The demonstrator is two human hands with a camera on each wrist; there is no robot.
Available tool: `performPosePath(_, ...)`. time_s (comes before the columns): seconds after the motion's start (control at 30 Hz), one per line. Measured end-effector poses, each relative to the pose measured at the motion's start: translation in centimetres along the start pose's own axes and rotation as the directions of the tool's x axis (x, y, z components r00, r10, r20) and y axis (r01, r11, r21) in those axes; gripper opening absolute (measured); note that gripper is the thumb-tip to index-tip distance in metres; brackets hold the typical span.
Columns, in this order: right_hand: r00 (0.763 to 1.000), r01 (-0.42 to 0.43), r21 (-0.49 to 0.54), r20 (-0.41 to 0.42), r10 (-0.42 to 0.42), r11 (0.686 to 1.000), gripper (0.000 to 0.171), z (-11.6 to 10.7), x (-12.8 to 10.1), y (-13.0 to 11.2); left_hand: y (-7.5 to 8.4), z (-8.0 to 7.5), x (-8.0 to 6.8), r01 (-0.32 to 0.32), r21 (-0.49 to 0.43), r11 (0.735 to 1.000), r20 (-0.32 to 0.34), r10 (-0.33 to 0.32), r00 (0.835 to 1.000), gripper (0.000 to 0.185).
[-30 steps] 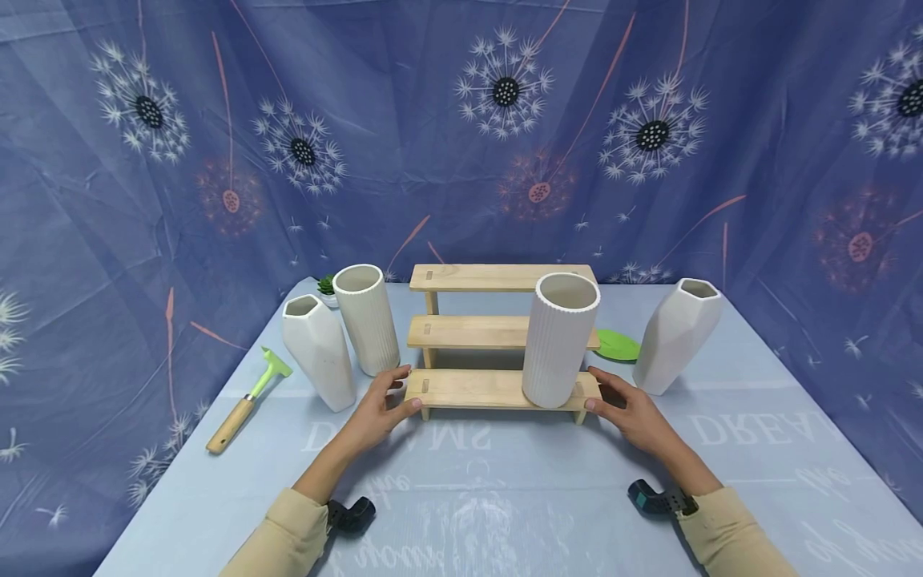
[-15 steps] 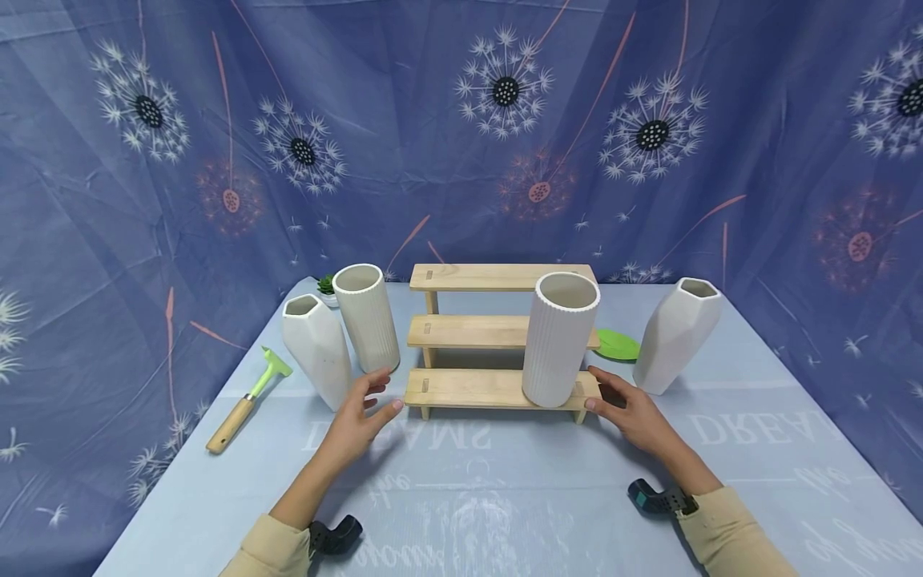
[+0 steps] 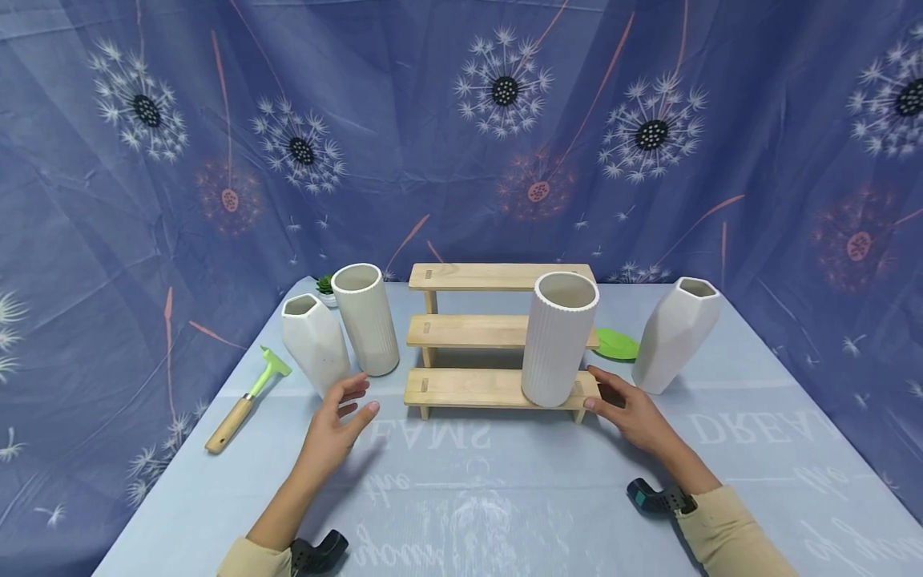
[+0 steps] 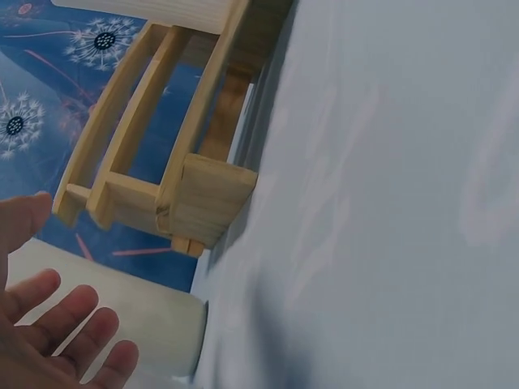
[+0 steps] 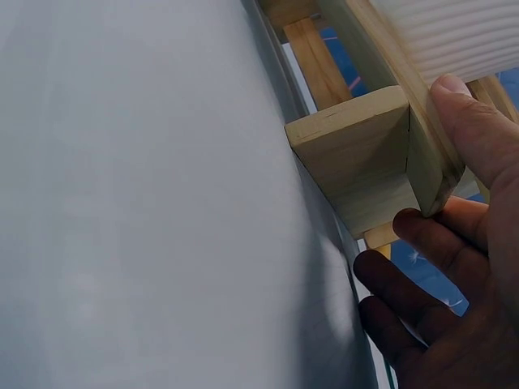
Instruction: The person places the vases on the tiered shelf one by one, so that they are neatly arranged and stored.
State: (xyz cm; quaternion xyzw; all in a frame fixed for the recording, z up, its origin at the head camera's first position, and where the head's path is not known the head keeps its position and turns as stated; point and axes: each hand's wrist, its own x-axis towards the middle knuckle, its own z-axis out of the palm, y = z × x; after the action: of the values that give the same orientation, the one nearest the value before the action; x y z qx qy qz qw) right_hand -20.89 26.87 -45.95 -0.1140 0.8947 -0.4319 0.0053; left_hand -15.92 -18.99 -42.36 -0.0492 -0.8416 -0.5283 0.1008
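A three-step wooden riser (image 3: pixel 497 336) stands mid-tabletop (image 3: pixel 505 489) with a ribbed white vase (image 3: pixel 558 336) on the right end of its lowest step. The right hand (image 3: pixel 630 413) rests relaxed against that step's right end, thumb on the end face. The left hand (image 3: pixel 335 421) hovers spread, holding nothing, just before a faceted vase (image 3: pixel 313 340) and a ribbed cylinder vase (image 3: pixel 366 316). Judging by this, a vase pickup is beginning; the next move calls for a firm wrap around one body.

backdrop: creased blue fabric curtain with white dandelion print (image 3: pixel 216 120) on three sides | furniture: table under pale blue cloth with faint mirrored lettering (image 3: pixel 505 481) | light: even, soft, faint shadows on the cloth
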Motion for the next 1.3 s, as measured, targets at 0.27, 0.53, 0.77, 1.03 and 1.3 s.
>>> performPosePath(0.27, 1.000, -0.005, 0.007, 0.003, 0.005, 1.000, 0.066, 0.0, 0.1, -0.2, -0.1, -1.3, -0.9, -0.033, -0.032, 0.999, -0.139, 0.028, 0.990, 0.044)
performPosePath(0.53, 1.000, -0.008, 0.005, 0.000, 0.008, 1.000, 0.066, 0.1, 0.1, 0.0, -0.6, -2.2, -1.4, -0.047, -0.068, 0.997, -0.240, 0.030, 0.970, 0.040)
performPosePath(0.77, 1.000, 0.000, -0.001, -0.004, 0.000, 1.000, 0.065, 0.1, 0.1, 0.1, -0.9, -3.0, -1.6, -0.017, -0.069, 0.997, -0.335, -0.007, 0.942, 0.040)
performPosePath(1.03, 1.000, 0.001, -0.007, -0.002, -0.002, 1.000, 0.065, 0.1, 0.1, 0.2, -1.3, -3.8, -1.3, 0.046, -0.053, 0.997, -0.398, -0.064, 0.915, 0.045)
performPosePath(1.3, 1.000, -0.003, 0.004, 0.001, 0.003, 1.000, 0.065, 0.2, 0.1, 0.3, -1.4, -4.1, -0.4, 0.113, -0.092, 0.989, -0.380, -0.140, 0.914, 0.055)
